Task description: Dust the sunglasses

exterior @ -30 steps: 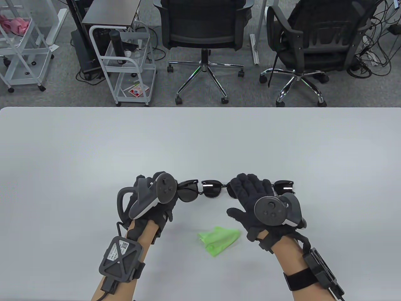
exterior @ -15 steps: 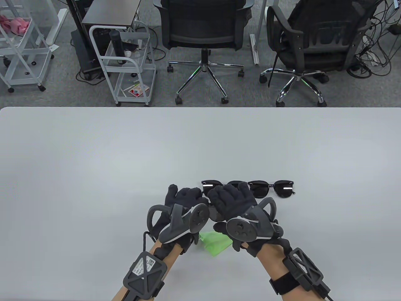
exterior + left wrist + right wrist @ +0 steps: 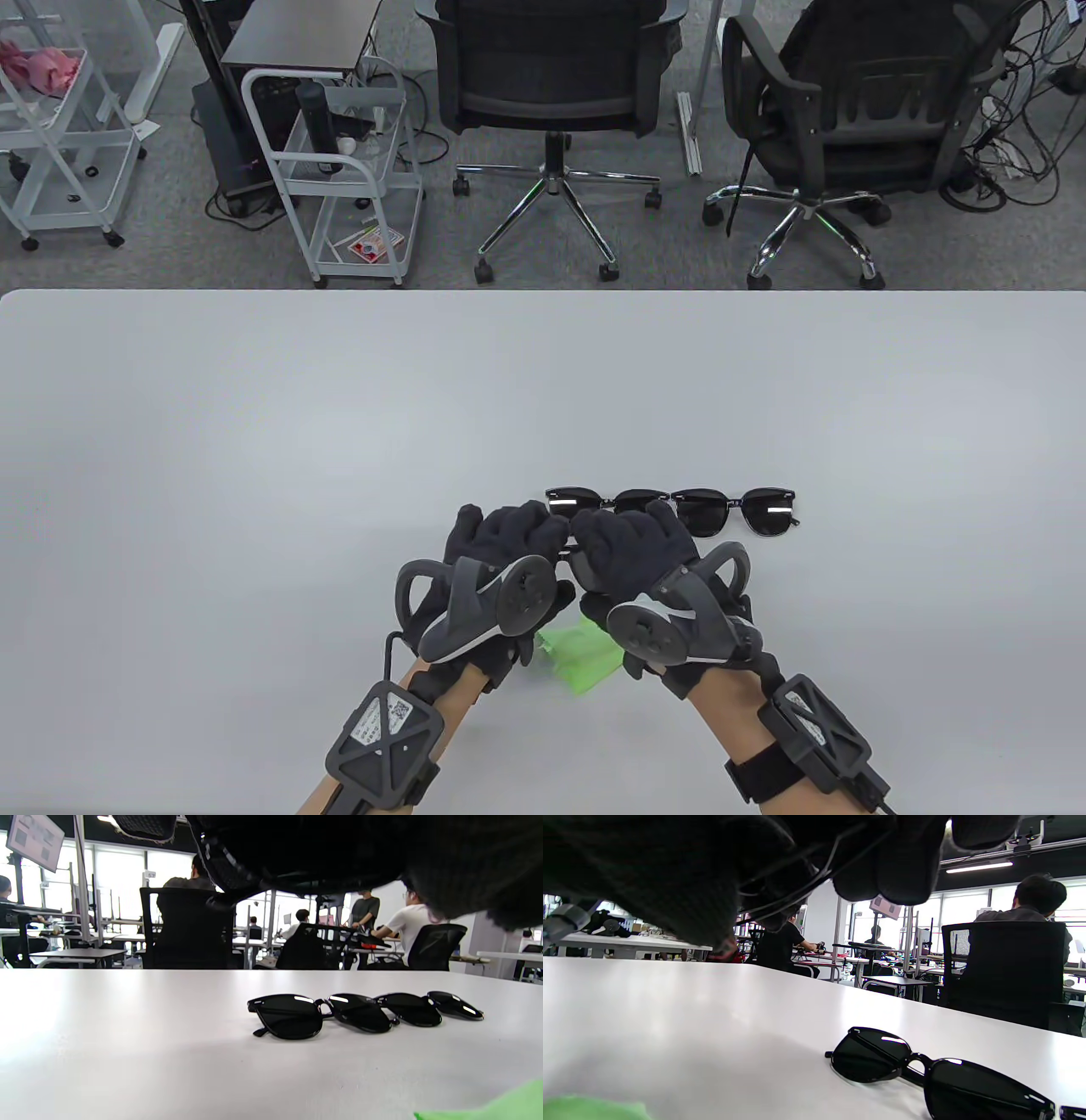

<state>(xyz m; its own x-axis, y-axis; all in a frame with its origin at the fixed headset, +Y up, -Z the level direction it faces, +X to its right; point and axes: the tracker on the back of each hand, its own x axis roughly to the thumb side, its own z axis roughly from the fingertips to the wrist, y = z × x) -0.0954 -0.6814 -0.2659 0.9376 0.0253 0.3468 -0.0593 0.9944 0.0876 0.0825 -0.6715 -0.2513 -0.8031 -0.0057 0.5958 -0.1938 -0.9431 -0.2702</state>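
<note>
Cloth (image 3: 581, 658), green and crumpled, lies nearest on the table (image 3: 212, 424), untouched beneath the wrists. Just beyond it the left hand (image 3: 501, 552) and right hand (image 3: 632, 548) meet over a pair of glasses largely hidden between them; whether their fingers actually grip it, I cannot tell. Farther off, two pairs of sunglasses (image 3: 674, 512) rest in a row. Dusting looks barely begun.

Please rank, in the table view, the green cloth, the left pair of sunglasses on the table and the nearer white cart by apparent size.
1. White cart, though farthest.
2. Left sunglasses, partly hidden by the hands.
3. Green cloth, also partly hidden; these two look close, so their order is unsure.
</note>
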